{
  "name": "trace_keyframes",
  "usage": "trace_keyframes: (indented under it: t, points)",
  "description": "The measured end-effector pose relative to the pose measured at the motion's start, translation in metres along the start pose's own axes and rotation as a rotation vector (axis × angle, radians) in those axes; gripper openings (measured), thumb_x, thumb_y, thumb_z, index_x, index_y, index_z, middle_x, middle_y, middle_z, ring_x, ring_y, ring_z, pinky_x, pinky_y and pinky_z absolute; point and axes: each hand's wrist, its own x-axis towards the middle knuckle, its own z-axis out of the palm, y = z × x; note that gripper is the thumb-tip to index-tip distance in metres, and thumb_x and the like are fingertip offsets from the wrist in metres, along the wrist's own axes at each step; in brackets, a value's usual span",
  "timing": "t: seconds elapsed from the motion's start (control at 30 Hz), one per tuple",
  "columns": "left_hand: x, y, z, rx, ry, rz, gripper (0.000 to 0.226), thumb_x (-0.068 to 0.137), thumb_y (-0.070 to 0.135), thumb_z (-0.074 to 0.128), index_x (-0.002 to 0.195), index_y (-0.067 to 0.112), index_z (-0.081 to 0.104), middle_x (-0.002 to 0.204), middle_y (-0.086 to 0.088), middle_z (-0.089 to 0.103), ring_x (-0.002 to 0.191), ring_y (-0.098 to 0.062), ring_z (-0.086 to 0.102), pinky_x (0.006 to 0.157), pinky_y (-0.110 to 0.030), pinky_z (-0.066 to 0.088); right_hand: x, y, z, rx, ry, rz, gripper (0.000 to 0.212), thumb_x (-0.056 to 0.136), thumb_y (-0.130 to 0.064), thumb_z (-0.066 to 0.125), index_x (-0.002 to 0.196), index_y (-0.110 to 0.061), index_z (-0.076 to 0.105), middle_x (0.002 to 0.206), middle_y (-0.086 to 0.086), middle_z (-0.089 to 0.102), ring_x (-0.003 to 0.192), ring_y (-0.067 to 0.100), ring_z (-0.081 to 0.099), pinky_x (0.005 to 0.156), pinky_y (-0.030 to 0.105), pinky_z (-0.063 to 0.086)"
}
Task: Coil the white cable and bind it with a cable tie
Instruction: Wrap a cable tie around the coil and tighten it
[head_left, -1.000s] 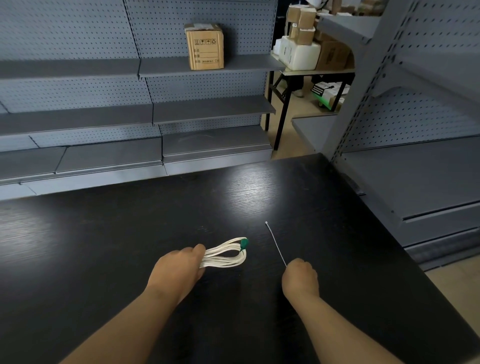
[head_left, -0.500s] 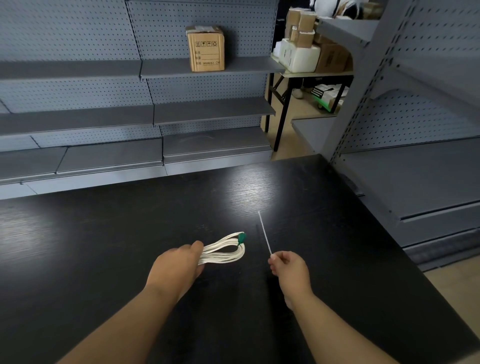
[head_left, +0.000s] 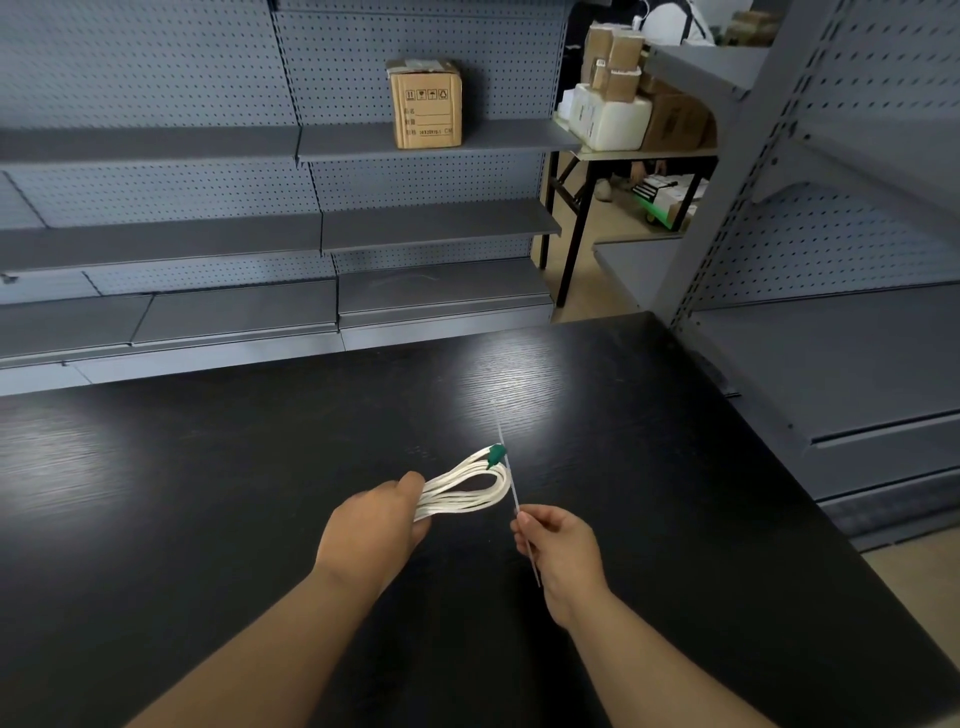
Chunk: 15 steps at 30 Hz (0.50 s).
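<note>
– While we are gripping the white cable (head_left: 467, 488) in our left hand (head_left: 371, 525), its loops are fanning out over the desk (head_left: 208, 493), and the green plug (head_left: 496, 454) is sitting at the far end of the bundle.

– And our right hand (head_left: 563, 551) is pinching the cable tie (head_left: 510, 483) between thumb and fingertips, low on the strip. The long free end is pointing away from us, passing right by the far bend of the coil.

– How are we judging the handling?

– We are reading the cable as soft and light, with loops likely to spring apart wherever nothing is clamping them. So we are wanting the left fingers curled round the whole bunch at its near end, just as they are curling now.

– And the tie?

– Thin, light and slightly stiff, and probably slick too. We are reckoning a pinch near one end is the best hold, leaving plenty of strip to pass round the middle of the bundle.

– Is it touching the cable?

– We cannot tell, because the two are overlapping in our view beside the plug. Nor are we making out which end is carrying the locking head.

– Any worry?

– We are guessing a strand may slip out of the bunch during threading.
</note>
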Motion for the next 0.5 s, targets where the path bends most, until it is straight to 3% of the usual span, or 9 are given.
trace_keyframes:
  t: [0.23, 0.5]
  points:
    - [-0.002, 0.007, -0.003, -0.018, 0.035, -0.001, 0.022, 0.091, 0.036, 0.047, 0.104, 0.018, 0.046, 0.099, -0.001, 0.061, 0.088, -0.025, 0.06, 0.065, -0.032, 0.038, -0.008, 0.004, 0.013, -0.027, -0.066, -0.026, 0.014, 0.091, -0.005, 0.056, 0.096, -0.013, 0.067, 0.09, 0.006, 0.068, 0.089, 0.019, 0.064, 0.079, 0.026, 0.052]
    - [-0.006, 0.005, -0.004, -0.029, 0.06, -0.001, 0.023, 0.092, 0.036, 0.048, 0.106, 0.018, 0.048, 0.099, -0.001, 0.062, 0.087, -0.024, 0.061, 0.068, -0.032, 0.044, -0.017, 0.004, 0.024, -0.041, -0.131, 0.0, 0.014, 0.09, -0.006, 0.057, 0.09, -0.016, 0.067, 0.091, 0.006, 0.069, 0.092, 0.02, 0.064, 0.084, 0.03, 0.052]
